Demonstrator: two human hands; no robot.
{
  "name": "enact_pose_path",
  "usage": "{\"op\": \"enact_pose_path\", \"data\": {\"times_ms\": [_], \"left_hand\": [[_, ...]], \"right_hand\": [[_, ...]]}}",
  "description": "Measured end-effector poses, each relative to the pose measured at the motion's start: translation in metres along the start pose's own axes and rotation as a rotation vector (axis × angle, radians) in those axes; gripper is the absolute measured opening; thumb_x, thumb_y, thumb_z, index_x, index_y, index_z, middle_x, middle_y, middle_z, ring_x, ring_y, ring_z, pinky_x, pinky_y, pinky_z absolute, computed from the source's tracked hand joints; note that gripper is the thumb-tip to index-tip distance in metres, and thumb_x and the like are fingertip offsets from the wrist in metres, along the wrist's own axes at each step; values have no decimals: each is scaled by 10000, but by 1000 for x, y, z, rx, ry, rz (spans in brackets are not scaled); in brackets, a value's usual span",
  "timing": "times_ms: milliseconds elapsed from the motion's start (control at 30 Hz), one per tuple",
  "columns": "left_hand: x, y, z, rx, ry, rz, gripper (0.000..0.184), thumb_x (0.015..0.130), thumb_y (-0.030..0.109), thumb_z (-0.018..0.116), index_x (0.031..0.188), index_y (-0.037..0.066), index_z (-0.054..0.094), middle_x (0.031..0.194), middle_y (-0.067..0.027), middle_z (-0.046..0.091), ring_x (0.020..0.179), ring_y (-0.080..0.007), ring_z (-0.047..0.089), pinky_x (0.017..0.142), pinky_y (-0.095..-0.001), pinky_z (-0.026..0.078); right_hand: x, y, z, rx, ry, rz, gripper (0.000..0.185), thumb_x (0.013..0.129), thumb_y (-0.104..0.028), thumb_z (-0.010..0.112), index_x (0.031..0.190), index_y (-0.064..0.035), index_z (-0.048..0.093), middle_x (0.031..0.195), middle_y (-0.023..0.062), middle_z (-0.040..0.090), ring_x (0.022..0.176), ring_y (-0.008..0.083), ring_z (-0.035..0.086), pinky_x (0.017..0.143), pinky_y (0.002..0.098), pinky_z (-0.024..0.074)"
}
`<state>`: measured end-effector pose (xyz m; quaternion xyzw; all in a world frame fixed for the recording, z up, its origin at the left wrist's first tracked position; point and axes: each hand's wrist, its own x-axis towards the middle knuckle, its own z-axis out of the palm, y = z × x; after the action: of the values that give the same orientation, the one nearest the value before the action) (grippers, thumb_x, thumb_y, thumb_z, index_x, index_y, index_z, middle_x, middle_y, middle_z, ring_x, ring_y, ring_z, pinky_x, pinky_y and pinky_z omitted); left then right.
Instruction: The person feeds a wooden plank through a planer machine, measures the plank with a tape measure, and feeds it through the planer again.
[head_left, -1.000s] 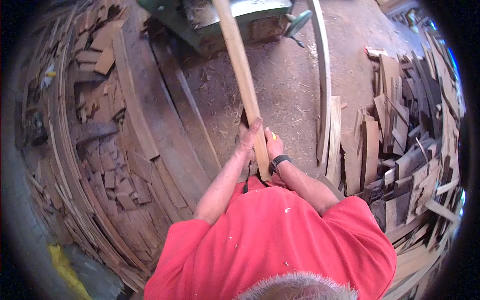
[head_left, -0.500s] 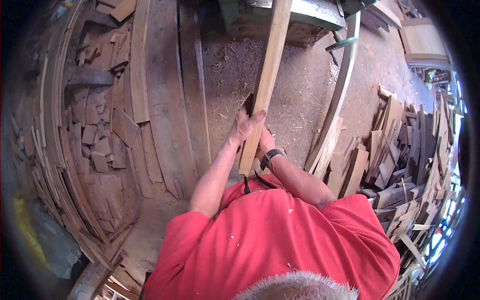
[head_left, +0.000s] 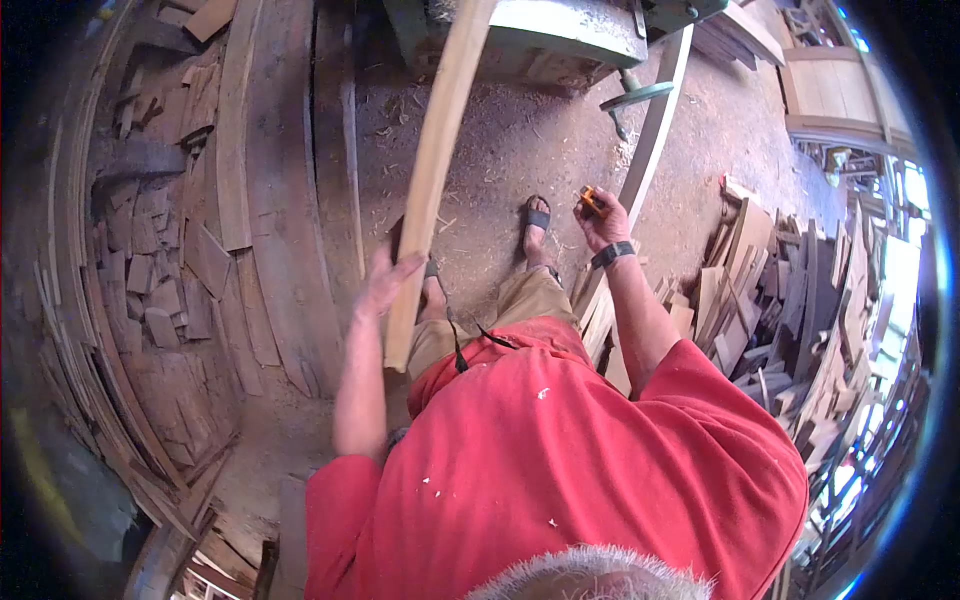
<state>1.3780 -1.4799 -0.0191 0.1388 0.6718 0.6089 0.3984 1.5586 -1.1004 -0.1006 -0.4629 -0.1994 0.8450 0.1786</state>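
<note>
A long pale wooden beam (head_left: 437, 165) slants up from near my waist, its far part over the green machine at the top. My left hand (head_left: 384, 283) is closed around the beam close to its near end, with the thumb on top and the fingers hidden beneath. Off to the right, apart from the beam, my right hand (head_left: 604, 224) is closed on a small orange object (head_left: 591, 203) with dark parts, too small to name surely. A dark watch (head_left: 612, 254) is on the right wrist.
The green machine (head_left: 560, 45) has a handwheel (head_left: 636, 97) on its side. Long planks (head_left: 285, 190) and offcuts (head_left: 165, 270) lie at left. Another long board (head_left: 655, 130) and a scrap pile (head_left: 760, 270) are at right. Shavings litter the floor (head_left: 480, 150) around my sandalled feet.
My right hand has come off the beam and moved right, now showing the orange object. My left hand and the beam sit farther left in view. My feet have come into sight.
</note>
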Motion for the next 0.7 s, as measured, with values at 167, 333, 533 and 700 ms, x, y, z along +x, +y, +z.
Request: {"op": "enact_pose_path", "data": {"times_ms": [167,333,533,700], "left_hand": [[-16,19,18,167,178,-105,736,857,333,719,1420,-41,427,1326,-151,560,1195,-226,536,1039,-343,399],[-17,38,55,257,426,-118,637,869,325,716,1343,-46,510,1201,-164,637,1099,-222,588,966,-350,449],[29,62,96,640,727,-148,459,866,325,726,1132,-23,587,922,-207,678,852,-317,663,781,-417,503],[72,79,103,773,868,-84,478,832,347,760,1097,-10,584,910,-220,672,842,-366,666,741,-457,499]], "right_hand": [[81,-85,-32,-224,60,136,101,870,-80,615,932,-20,562,969,138,614,854,265,643,738,409,598],[143,-135,-49,-615,89,59,266,831,-231,761,958,-55,606,798,89,662,659,208,650,633,329,572],[202,-153,-41,-1536,213,-375,742,717,-330,825,1322,-10,538,1128,197,681,1020,305,671,900,368,532],[216,-153,-6,-1882,51,-238,823,744,-339,788,1407,10,447,1221,257,632,1119,357,636,955,404,507]]}}
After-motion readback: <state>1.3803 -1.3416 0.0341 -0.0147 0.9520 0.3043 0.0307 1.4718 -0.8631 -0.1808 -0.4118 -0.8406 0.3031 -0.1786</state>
